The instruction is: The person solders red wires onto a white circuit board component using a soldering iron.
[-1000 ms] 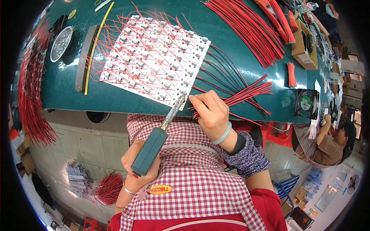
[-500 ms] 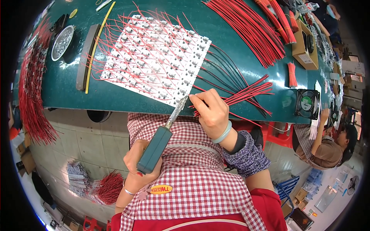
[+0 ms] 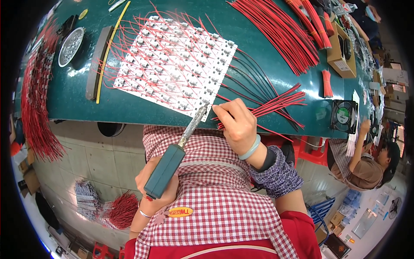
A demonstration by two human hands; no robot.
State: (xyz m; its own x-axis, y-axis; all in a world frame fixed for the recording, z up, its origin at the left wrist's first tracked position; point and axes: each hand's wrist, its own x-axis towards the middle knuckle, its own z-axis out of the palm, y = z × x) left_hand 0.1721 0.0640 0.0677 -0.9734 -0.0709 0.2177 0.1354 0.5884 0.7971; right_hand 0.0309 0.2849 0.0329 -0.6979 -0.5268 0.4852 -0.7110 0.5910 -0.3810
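Board [image 3: 174, 69] just beside right grip [image 3: 238, 125].

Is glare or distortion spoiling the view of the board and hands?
Head view: glare whitens part of the circuit board; head view: straight edges bend toward the black rim; head view: left hand, right hand and soldering iron look fairly sharp, but detail at the tip is too small to tell.

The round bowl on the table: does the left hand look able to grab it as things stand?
Probably not just now: the left hand is wrapped around the soldering iron, and the bowl sits well away on the table's left side.
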